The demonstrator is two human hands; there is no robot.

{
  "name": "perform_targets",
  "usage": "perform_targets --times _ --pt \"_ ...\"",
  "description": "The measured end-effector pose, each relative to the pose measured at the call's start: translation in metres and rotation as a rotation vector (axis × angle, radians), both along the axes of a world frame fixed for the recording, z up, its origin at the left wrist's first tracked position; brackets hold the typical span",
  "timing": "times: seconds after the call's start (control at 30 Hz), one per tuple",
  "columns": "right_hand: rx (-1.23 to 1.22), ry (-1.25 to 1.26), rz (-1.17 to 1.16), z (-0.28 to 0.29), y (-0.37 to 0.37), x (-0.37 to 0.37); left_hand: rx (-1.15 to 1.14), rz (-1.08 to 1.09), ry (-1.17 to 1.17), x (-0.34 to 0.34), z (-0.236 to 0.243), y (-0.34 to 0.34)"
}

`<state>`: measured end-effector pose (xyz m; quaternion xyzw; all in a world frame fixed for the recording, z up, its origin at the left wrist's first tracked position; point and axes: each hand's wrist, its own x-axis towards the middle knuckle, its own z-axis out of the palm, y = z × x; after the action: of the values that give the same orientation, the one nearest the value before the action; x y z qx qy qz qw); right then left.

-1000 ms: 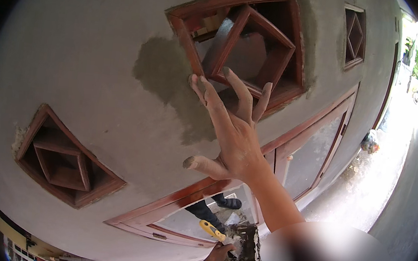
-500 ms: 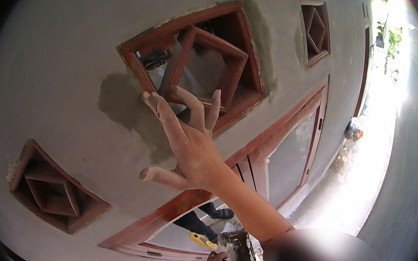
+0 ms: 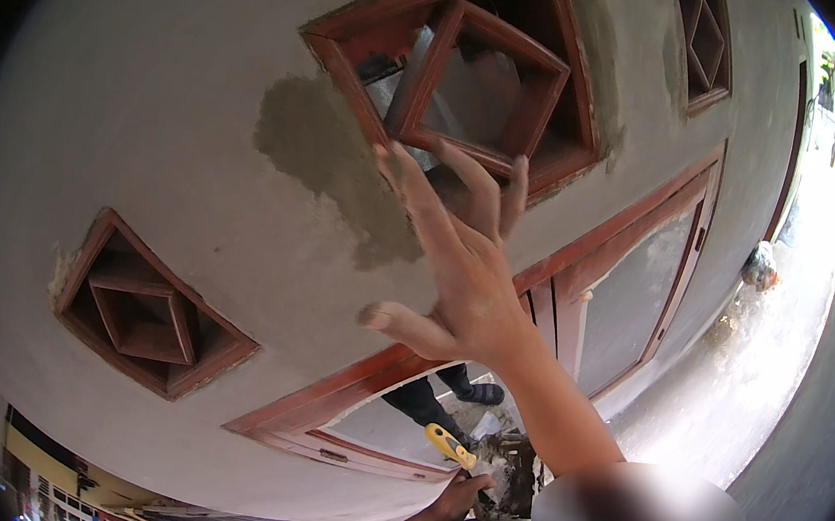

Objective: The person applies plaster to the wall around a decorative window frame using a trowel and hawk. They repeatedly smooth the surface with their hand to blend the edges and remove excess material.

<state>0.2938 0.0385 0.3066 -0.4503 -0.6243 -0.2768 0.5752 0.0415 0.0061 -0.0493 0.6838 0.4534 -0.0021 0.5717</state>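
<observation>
The right hand [image 3: 476, 281] spread wide against the window frame [image 3: 347, 78], while the left hand [image 3: 456, 498] gripped a container [image 3: 519, 479], seemingly keeping the yellow-handled tool [image 3: 449, 444] near.

The grey wall [image 3: 151, 104] bears a damp plaster patch [image 3: 313, 150] just left of the right hand [image 3: 475, 291], a large reddish window frame [image 3: 439, 62] directly above it, and a smaller frame [image 3: 145, 325] farther left; well to its right, the pale floor [image 3: 703, 373] carries a bundle [image 3: 761, 266].
</observation>
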Motion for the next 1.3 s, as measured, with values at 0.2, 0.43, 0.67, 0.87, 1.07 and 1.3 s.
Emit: perform_targets --times 0.2,0.43,0.67,0.87,1.07,1.3 --pt "0.009 0.045 -0.016 -0.018 0.022 -0.004 -0.204 0.163 -0.228 -0.011 -0.051 0.005" --pt "-0.229 0.012 -0.081 -0.045 -0.009 -0.002 -0.117 0.135 -0.243 -0.008 -0.006 0.001" --pt "-0.098 0.056 -0.066 -0.027 0.014 -0.020 -0.199 0.139 -0.214 -0.014 -0.056 0.003" --pt "-0.154 0.026 -0.194 -0.043 0.019 -0.025 -0.027 0.003 -0.173 -0.006 -0.043 0.005" --pt "-0.274 -0.040 -0.097 -0.071 -0.022 -0.010 0.063 -0.010 -0.250 -0.018 -0.047 0.003" --pt "-0.311 0.409 0.202 -0.179 -0.101 0.026 -0.042 0.170 -0.239 -0.001 -0.027 0.002"
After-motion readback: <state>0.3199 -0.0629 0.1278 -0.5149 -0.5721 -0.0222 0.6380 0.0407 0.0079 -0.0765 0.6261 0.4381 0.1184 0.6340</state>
